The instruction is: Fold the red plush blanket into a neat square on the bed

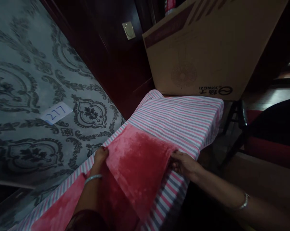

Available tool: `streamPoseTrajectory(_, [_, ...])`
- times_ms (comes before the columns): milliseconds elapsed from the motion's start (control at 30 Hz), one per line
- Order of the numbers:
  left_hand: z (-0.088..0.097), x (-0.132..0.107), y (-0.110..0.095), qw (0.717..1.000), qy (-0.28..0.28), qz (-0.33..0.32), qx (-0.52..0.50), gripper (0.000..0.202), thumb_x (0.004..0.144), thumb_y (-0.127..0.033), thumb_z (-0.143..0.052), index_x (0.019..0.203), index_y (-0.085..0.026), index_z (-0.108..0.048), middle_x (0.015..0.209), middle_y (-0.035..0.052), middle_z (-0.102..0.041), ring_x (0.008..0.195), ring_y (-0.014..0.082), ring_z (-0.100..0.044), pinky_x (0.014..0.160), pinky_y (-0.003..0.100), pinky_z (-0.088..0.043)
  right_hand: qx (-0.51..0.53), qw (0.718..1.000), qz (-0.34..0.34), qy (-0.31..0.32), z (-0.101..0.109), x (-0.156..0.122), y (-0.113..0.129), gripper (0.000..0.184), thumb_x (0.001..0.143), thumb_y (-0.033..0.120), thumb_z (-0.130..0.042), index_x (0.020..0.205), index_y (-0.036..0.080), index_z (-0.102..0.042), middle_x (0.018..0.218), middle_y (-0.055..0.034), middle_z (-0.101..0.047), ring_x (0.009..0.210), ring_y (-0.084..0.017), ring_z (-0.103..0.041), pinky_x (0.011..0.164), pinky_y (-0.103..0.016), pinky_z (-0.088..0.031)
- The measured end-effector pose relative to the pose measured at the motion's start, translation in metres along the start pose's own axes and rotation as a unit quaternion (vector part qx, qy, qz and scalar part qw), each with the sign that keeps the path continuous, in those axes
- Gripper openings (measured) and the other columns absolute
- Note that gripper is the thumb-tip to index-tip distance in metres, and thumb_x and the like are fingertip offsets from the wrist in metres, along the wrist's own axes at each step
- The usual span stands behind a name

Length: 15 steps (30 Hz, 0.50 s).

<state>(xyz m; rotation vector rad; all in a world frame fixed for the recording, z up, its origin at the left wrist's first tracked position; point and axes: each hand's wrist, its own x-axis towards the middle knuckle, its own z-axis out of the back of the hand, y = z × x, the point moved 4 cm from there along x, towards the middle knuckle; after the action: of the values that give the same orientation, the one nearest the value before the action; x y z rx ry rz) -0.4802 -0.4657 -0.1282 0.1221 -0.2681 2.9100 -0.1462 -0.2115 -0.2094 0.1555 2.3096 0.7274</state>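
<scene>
A pink fleece cloth (137, 160) lies partly folded on a surface covered with a pink, grey and white striped sheet (180, 118). My left hand (100, 158) pinches the cloth's left corner, fingers closed on the fabric; a silver bangle circles that wrist. My right hand (182, 162) grips the cloth's right corner at the sheet's edge, fingers curled around it. The rest of the pink cloth hangs down toward me between my arms.
A large cardboard box (207, 48) stands at the far end of the striped surface. A wall with grey damask wallpaper (26, 80) bearing a paper label "277" (55, 113) runs on the left. Dark wooden panelling sits behind; a dark chair (267, 128) is at right.
</scene>
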Motion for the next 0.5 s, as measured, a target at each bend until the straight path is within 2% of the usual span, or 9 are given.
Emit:
streamPoseTrajectory(67, [0.002,0.005,-0.019,0.999,-0.016,-0.033,0.001,0.037,0.086,-0.031,-0.048,0.11,-0.012,-0.069,0.095,0.0166,-0.076,0.098,0.0333,-0.07,0.081,0.04,-0.052,-0.023,1.0,-0.015,0.009,0.0,0.005,0.0,0.011,0.083,0.018,-0.058,0.074,0.018,-0.052,0.053,0.0014,-0.059,0.037,-0.007,-0.049,0.039,-0.016,-0.035])
streamPoseTrajectory(133, [-0.001,0.012,-0.047,0.996,-0.023,-0.085,-0.008,0.041,0.09,-0.031,-0.045,0.121,-0.013,-0.065,0.11,0.016,-0.074,0.11,0.0303,-0.067,0.091,0.039,-0.05,-0.029,0.999,-0.012,0.015,0.001,0.01,-0.002,0.011,0.081,0.016,-0.058,0.071,0.017,-0.053,0.053,0.0009,-0.059,0.038,-0.006,-0.049,0.04,-0.016,-0.035])
streamPoseTrajectory(233, [-0.013,0.027,-0.098,0.986,-0.013,-0.167,-0.026,0.04,0.093,-0.028,-0.044,0.127,-0.016,-0.063,0.125,0.0118,-0.07,0.116,0.0229,-0.064,0.097,0.032,-0.048,-0.008,1.0,-0.002,0.025,0.003,0.019,-0.006,0.013,0.073,0.015,-0.063,0.069,0.018,-0.051,0.05,0.0036,-0.055,0.038,-0.006,-0.048,0.041,-0.016,-0.035])
streamPoseTrajectory(300, [-0.024,0.038,-0.129,0.98,-0.002,-0.197,-0.032,0.04,0.095,-0.03,-0.045,0.129,-0.016,-0.062,0.126,0.0111,-0.07,0.114,0.0206,-0.065,0.096,0.029,-0.048,0.003,0.999,-0.008,0.033,0.004,0.025,-0.011,0.015,0.072,0.022,-0.065,0.069,0.018,-0.051,0.05,0.004,-0.055,0.037,-0.006,-0.046,0.041,-0.016,-0.034])
streamPoseTrajectory(400, [-0.04,0.057,-0.16,0.979,0.013,-0.201,-0.022,0.041,0.096,-0.038,-0.049,0.125,-0.015,-0.064,0.122,0.0131,-0.071,0.111,0.0216,-0.066,0.094,0.029,-0.048,-0.003,0.999,-0.02,0.049,0.004,0.035,-0.02,0.023,0.07,0.035,-0.067,0.068,0.019,-0.051,0.052,0.0032,-0.055,0.036,-0.006,-0.044,0.038,-0.017,-0.028])
streamPoseTrajectory(500, [-0.051,0.074,-0.173,0.985,0.029,-0.17,0.005,0.037,0.091,-0.042,-0.058,0.104,-0.011,-0.072,0.11,0.0179,-0.074,0.105,0.0264,-0.069,0.087,0.03,-0.05,-0.023,0.997,0.001,0.079,0.002,0.046,-0.029,0.031,0.062,0.039,-0.072,0.062,0.02,-0.047,0.046,0.0041,-0.049,0.033,-0.007,-0.042,0.035,-0.018,-0.023])
